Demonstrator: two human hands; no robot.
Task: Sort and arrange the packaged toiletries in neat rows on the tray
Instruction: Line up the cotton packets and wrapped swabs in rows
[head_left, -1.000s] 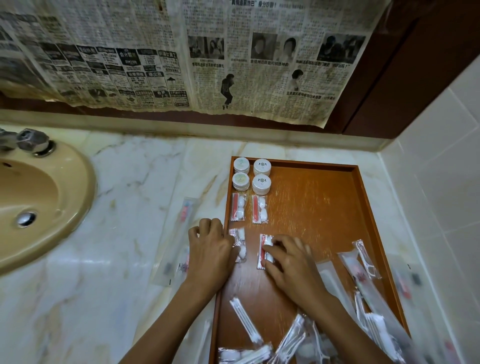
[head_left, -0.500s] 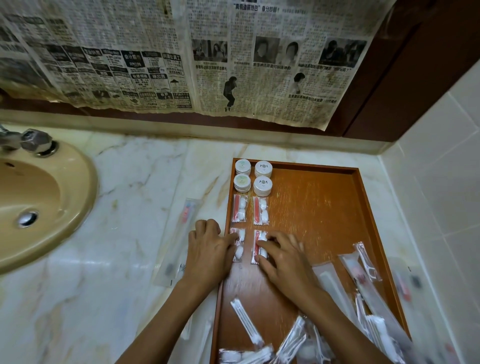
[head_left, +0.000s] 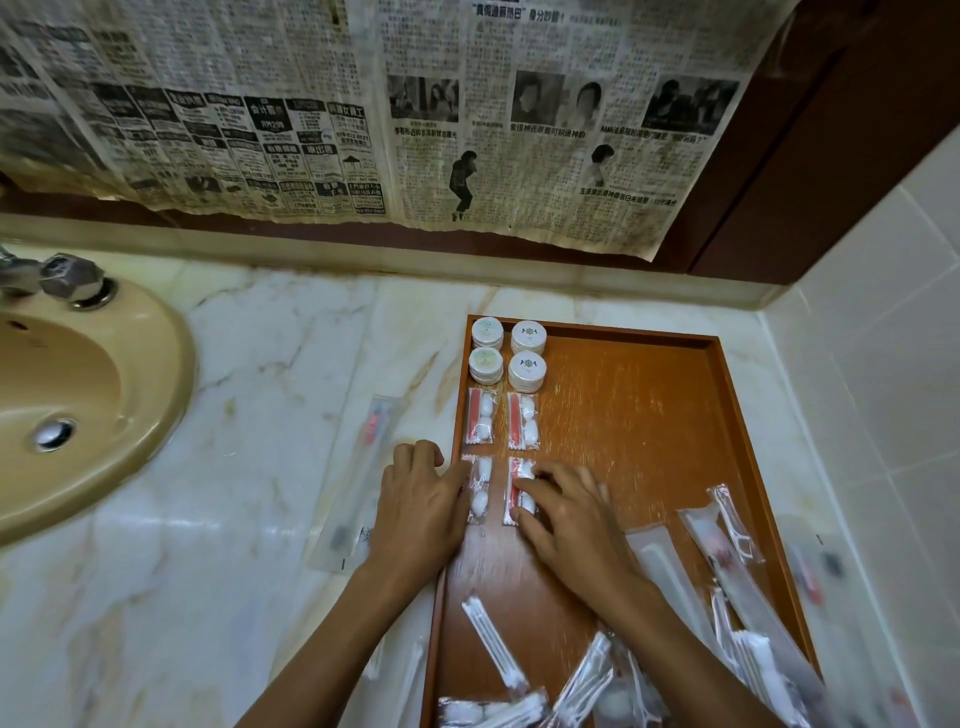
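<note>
Done: four round tubs (head_left: 508, 354) and two cotton packets (head_left: 502, 420) sit in rows at the tray's (head_left: 727, 415) far left.
Your grip: left hand (head_left: 422, 506) flat against third-row left packet (head_left: 478, 489); right hand (head_left: 563, 512) fingers pressing its neighbour (head_left: 519, 486).
Left: loose sachets (head_left: 571, 686) near you, toothbrush packet (head_left: 358, 478) on the table.

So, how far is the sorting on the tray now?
Done: four round tubs and two cotton packets sit in two columns at the tray's far left. In hand: the left hand and right hand press the next packet pair into line. Left: the loose heap near the front.
</note>
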